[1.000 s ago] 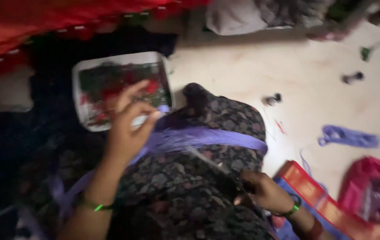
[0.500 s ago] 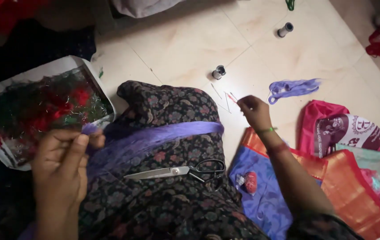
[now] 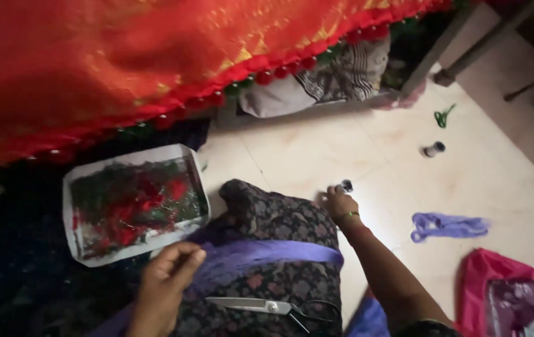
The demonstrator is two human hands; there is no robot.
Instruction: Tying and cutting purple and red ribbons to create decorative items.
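Observation:
My right hand (image 3: 338, 203) reaches out over the pale floor and its fingers touch a small dark thread spool (image 3: 346, 185); whether it grips the spool is unclear. My left hand (image 3: 166, 282) pinches a band of purple thread strands (image 3: 267, 254) that lies across my knee, which is covered in dark patterned cloth (image 3: 273, 218). A pair of scissors (image 3: 267, 306) rests on that cloth near the bottom edge, touched by neither hand.
A white paper tray (image 3: 73, 193) with red and green scraps lies at the left. Red cloth with a pom-pom border (image 3: 154, 56) hangs across the top. On the floor are another spool (image 3: 434, 148), a purple thread bundle (image 3: 448, 226), green thread (image 3: 444, 116) and a pink bag (image 3: 504, 293).
My right hand has moved away from the red-tipped item and out to the small dark spool. The left hand keeps its hold on the purple strands. The view has tilted up toward the red cloth.

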